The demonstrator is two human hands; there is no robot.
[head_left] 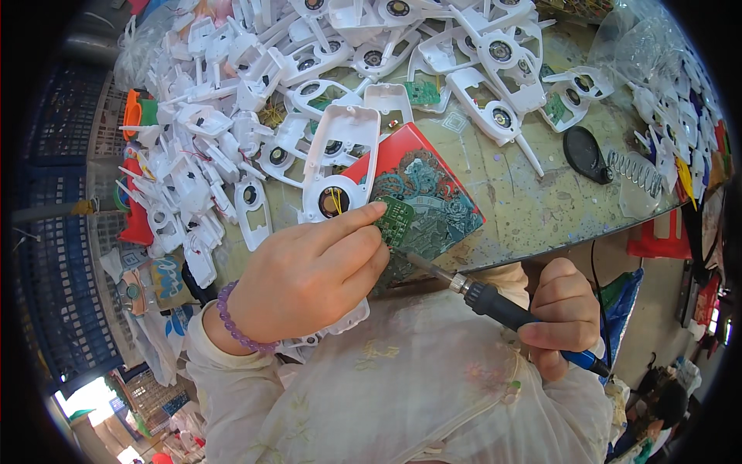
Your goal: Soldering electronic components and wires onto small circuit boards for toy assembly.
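Note:
My left hand, with a purple bead bracelet at its wrist, pinches a small green circuit board by its edge. Just beyond the fingers lies a white plastic housing with a round black speaker and thin yellow wires. My right hand is wrapped round the blue and black handle of a soldering iron. The iron's tip points left, close to the board's lower edge; whether it touches cannot be seen. A red and dark patterned box or booklet lies under the board.
A large heap of white plastic housings covers the table's left and back. More parts pile up at the right. A black round-ended piece and a coiled metal spring lie near the right edge. Blue crates stand at the left.

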